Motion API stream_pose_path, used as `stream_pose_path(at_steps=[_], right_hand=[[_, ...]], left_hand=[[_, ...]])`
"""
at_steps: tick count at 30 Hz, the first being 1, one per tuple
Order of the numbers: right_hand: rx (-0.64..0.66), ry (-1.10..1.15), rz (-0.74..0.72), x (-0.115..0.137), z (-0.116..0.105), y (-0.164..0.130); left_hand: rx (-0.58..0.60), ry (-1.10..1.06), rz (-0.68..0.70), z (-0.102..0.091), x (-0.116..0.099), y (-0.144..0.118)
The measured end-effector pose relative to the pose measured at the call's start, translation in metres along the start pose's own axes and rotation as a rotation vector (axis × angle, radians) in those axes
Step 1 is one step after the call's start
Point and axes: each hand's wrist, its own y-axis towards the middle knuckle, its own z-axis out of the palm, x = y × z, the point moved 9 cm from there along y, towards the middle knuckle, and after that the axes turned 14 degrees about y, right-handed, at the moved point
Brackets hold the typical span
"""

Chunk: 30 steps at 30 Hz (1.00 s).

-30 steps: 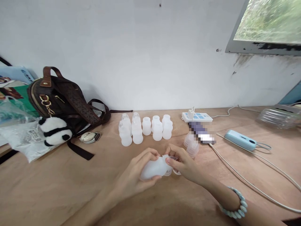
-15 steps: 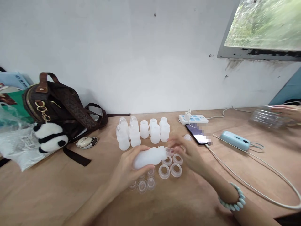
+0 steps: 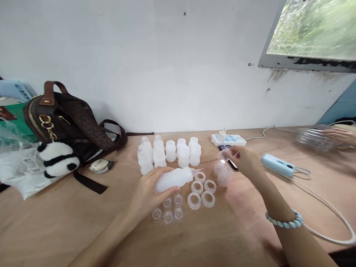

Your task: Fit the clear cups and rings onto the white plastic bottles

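Our left hand (image 3: 151, 187) grips a milky bottle (image 3: 172, 178) lying sideways above the table (image 3: 55, 218); our right hand (image 3: 246, 161) pinches a clear cap (image 3: 224, 155). Ten bottles (image 3: 169, 152) stand assembled; rings (image 3: 201, 193) and teats (image 3: 168, 211) wait.

Five rings (image 3: 197, 187), five nipples (image 3: 167, 217).

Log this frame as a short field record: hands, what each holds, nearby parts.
left hand: grips a white bottle lying sideways, neck to the right
right hand: lifted over the clear caps, pinching one small clear piece
rings: five, flat on the table
small clear domes: below the bottle
upright bottles: grouped behind
co-worker's hand: far right, on a clear container
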Motion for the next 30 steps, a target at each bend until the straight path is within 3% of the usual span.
stream_pose_path(at_steps=[2, 3, 6, 9, 17, 23, 30], right_hand=[[-0.127, 0.264, -0.043, 0.01, -0.016, -0.003], [-0.129, 0.426, -0.065, 0.015, -0.018, -0.005], [0.117, 0.801, -0.104, 0.035, 0.002, -0.013], [0.336, 0.946, -0.127, 0.052, 0.022, -0.026], [0.524, 1.048, -0.225, 0.081, 0.045, -0.054], [0.426, 1.064, -0.287, 0.085, 0.045, -0.06], [0.408, 1.044, -0.303, 0.079, 0.06, -0.066]], left_hand=[[-0.003, -0.032, -0.031, -0.001, 0.001, 0.001], [-0.001, -0.055, -0.054, -0.002, 0.003, 0.001], [-0.005, -0.143, -0.127, -0.003, 0.008, 0.002], [-0.035, -0.223, -0.167, -0.006, 0.013, 0.001], [0.009, -0.29, -0.164, 0.0, 0.008, -0.003], [0.03, -0.307, -0.151, -0.001, 0.004, -0.003], [0.084, -0.392, -0.145, 0.011, 0.008, -0.001]])
